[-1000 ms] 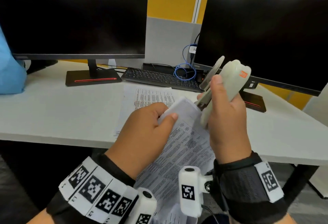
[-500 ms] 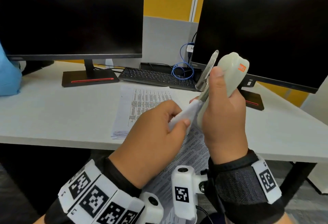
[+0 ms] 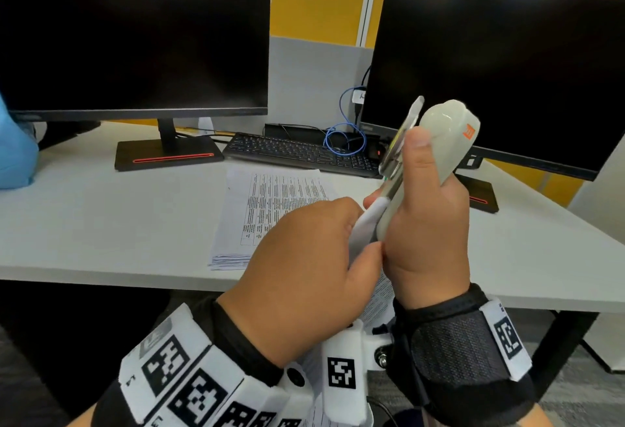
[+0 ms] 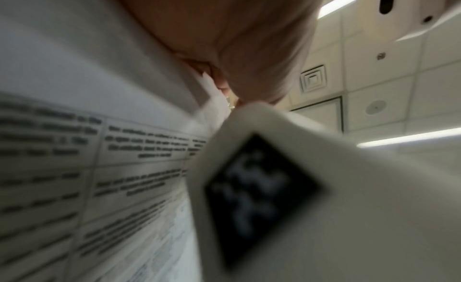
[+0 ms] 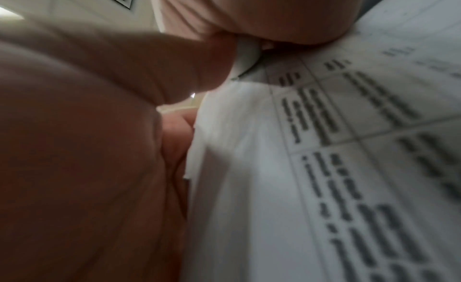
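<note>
My right hand (image 3: pixel 422 189) grips a white stapler (image 3: pixel 443 142) upright above the desk's front edge, thumb along its side and its metal arm (image 3: pixel 404 135) swung away from the body. My left hand (image 3: pixel 363 235) pinches the corner of a set of printed sheets (image 3: pixel 367 220), which sits in the stapler's mouth. The sheets hang down between my wrists. In the left wrist view the printed sheets (image 4: pixel 99 168) fill the left half. The right wrist view shows the printed sheets (image 5: pixel 324 168) close against my palm. The stapling point itself is hidden by my fingers.
A second stack of printed paper (image 3: pixel 270 203) lies on the white desk (image 3: pixel 101 223). Behind it are a black keyboard (image 3: pixel 297 152), two dark monitors (image 3: pixel 135 37) (image 3: pixel 500 81) and a coiled blue cable (image 3: pixel 345 135). Something blue (image 3: pixel 13 156) sits at the far left.
My left hand has closed in on my right, and the sheets' corner has gone from flat and visible to edge-on inside the stapler. Both hands rose slightly.
</note>
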### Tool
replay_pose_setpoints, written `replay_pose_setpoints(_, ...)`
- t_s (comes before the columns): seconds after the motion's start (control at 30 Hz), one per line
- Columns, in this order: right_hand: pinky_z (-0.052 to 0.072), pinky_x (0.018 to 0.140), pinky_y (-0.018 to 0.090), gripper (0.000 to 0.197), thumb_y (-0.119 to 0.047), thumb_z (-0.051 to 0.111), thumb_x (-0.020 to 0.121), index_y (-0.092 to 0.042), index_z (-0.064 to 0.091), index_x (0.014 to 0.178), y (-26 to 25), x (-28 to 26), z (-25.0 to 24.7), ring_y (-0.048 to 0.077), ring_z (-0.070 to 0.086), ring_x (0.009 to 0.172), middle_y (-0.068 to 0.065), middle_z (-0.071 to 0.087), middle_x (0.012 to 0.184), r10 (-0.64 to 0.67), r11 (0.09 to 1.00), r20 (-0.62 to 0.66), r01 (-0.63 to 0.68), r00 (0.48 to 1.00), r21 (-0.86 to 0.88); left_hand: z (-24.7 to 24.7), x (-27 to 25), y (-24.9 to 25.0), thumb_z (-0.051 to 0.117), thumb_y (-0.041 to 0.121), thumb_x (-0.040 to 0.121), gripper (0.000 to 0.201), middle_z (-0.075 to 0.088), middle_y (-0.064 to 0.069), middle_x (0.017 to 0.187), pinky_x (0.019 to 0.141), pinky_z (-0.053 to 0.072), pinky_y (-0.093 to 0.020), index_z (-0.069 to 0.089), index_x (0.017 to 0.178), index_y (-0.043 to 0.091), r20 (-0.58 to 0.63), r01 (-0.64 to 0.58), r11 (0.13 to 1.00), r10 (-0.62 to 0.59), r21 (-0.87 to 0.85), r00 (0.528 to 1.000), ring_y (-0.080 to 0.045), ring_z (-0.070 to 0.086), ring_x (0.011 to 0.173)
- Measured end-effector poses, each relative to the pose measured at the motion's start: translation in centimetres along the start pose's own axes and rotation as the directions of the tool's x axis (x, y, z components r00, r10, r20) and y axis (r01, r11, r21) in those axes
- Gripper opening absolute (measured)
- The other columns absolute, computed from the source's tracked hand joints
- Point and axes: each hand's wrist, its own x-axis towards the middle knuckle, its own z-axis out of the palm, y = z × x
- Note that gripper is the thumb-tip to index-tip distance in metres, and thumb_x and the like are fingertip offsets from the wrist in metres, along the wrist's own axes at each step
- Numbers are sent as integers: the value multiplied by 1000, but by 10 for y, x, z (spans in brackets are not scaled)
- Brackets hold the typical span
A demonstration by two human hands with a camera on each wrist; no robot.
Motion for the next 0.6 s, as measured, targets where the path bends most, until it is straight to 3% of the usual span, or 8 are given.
replay_pose_setpoints(0.1, 57, 70, 51, 59, -72, 55, 69, -16, 65, 84, -3, 4, 0, 34, 68, 76, 15, 64, 74, -49, 998, 18, 50, 999, -47, 5, 1, -3, 60, 35, 87, 27, 44, 8, 57, 51, 34, -25, 43, 68, 25, -5, 34, 995, -34, -97, 999, -10, 44, 56)
replay_pose_setpoints(0.17, 58, 75, 52, 56, -71, 57, 69, -19, 65, 86, -3, 7, -1, 33, 68, 80, 12, 65, 79, -53, 998, 37, 54, 998, -31, 1, 4, -8, 64, 32, 88, 8, 61, 8, 73, 62, 46, -29, 58, 88, 27, 38, 72, 987, -67, -140, 997, -6, 56, 67)
replay_pose_setpoints(0.23, 57, 78, 51, 51, -68, 58, 71, -19, 64, 85, -1, 8, -6, 30, 69, 78, 11, 67, 77, -51, 999, 26, 51, 998, 9, -3, 6, -15, 67, 27, 88, 21, 69, 13, 87, 70, 54, -34, 59, 105, 36, 33, 125, 969, -120, -215, 992, -10, 65, 77)
replay_pose_setpoints(0.3, 56, 75, 44, 46, -65, 55, 74, -21, 65, 83, 0, 7, -13, 24, 69, 74, 3, 69, 72, -88, 996, -24, 89, 996, 26, -10, 8, -20, 66, 15, 89, 22, 70, 15, 88, 71, 57, -33, 64, 97, 35, -23, 123, 932, -139, -341, 990, -11, 68, 79)
replay_pose_setpoints(0.37, 54, 72, 37, 41, -63, 53, 78, -24, 67, 79, 1, 3, -18, 18, 68, 74, -2, 70, 72, -153, 988, -93, 156, 984, 19, -16, 7, -25, 64, -5, 85, 31, 72, 15, 93, 79, 54, -22, 71, 83, 25, -123, 22, 911, -80, -412, 989, -4, 67, 91)
replay_pose_setpoints(0.47, 52, 72, 27, 38, -60, 51, 85, -29, 70, 73, 1, -2, -26, 10, 67, 72, -9, 68, 68, -266, 963, -162, 268, 950, -4, -22, 5, -34, 60, -15, 70, 39, 71, 13, 102, 84, 49, -21, 69, 64, 22, -238, -142, 908, 48, -395, 970, -6, 64, 101)
replay_pose_setpoints(0.6, 49, 68, 17, 64, -72, 48, 82, -9, 64, 81, 1, -11, -30, 8, 67, 69, -10, 67, 67, -373, 926, -173, 379, 911, -4, -23, 1, -41, 59, -17, 65, 39, 70, 9, 100, 84, 47, -20, 68, 65, 21, -312, -233, 904, 119, -359, 943, -10, 65, 97)
